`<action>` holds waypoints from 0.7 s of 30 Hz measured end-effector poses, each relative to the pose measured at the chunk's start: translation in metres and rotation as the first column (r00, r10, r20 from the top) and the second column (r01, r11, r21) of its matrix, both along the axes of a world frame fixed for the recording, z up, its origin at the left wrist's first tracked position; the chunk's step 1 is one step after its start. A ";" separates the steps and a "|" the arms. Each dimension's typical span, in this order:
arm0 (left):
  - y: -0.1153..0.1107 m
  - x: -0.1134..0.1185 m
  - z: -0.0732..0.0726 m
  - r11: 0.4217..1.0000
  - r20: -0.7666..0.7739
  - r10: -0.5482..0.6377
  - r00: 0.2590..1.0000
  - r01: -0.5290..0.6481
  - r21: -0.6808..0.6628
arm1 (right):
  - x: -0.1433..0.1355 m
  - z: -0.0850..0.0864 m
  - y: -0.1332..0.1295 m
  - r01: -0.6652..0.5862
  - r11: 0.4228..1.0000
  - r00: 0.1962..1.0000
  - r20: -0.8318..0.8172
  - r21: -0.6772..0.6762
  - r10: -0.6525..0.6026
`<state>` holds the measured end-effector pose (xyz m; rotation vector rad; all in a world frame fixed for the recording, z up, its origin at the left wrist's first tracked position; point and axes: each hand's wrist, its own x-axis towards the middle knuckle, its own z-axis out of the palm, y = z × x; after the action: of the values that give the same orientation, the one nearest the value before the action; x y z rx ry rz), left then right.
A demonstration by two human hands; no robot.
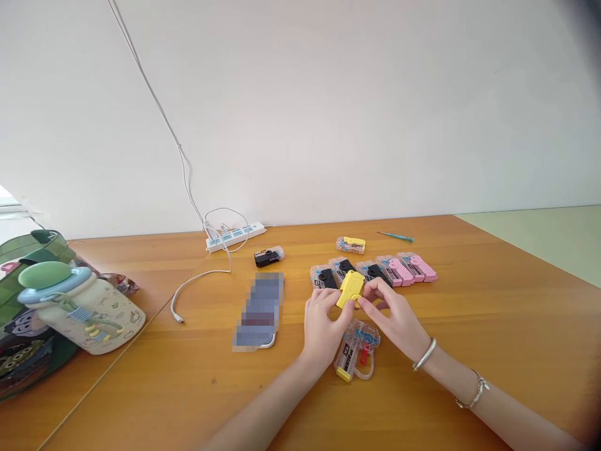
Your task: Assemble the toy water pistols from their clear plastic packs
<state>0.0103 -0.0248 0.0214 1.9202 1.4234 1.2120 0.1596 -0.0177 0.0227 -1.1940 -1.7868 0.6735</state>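
Observation:
Between my two hands is a yellow plastic cover [351, 288], held up above the table. My left hand [323, 322] grips its lower left side with thumb and fingers. At its right edge, my right hand [392, 310] pinches it with thumb and fingertips. Just below lies a clear toy water gun [354, 351] with a red trigger, blue inner parts and a yellow base. Behind my hands is a row of folded toy water guns, some black [323, 277] and some pink [398, 270]; my fingers partly cover the black ones.
A phone [259, 311] lies left of my hands. Farther back are a black folded toy [269, 256], a yellow folded toy [350, 245], a thin screwdriver [397, 237] and a white power strip [236, 237] with cables. A bottle [89, 310] leans by a green bag [51, 244].

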 end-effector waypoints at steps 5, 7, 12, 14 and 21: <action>-0.001 0.000 0.003 0.999 -0.046 -0.003 0.999 0.005 0.042 | 0.002 0.002 0.002 -0.186 0.977 0.981 -0.072 -0.103 0.179; -0.001 0.000 0.003 0.999 -0.050 -0.009 0.999 0.012 0.045 | 0.002 0.002 0.002 -0.198 0.975 0.977 -0.099 -0.104 0.187; 0.000 -0.001 0.002 0.999 -0.070 -0.019 0.997 0.023 0.049 | 0.001 -0.002 0.001 -0.222 0.963 0.962 -0.196 -0.151 0.191; 0.001 -0.002 0.000 0.998 -0.087 -0.017 0.996 0.021 0.054 | 0.000 -0.004 0.003 -0.258 0.947 0.944 -0.257 -0.189 0.206; 0.000 0.000 -0.003 0.992 -0.132 -0.041 0.990 0.056 0.111 | 0.000 -0.001 0.010 -0.251 0.933 0.889 -0.443 -0.256 0.118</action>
<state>0.0101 -0.0244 0.0180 2.1335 1.3892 1.1893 0.1598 -0.0076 0.0221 -0.9788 -1.4688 1.2627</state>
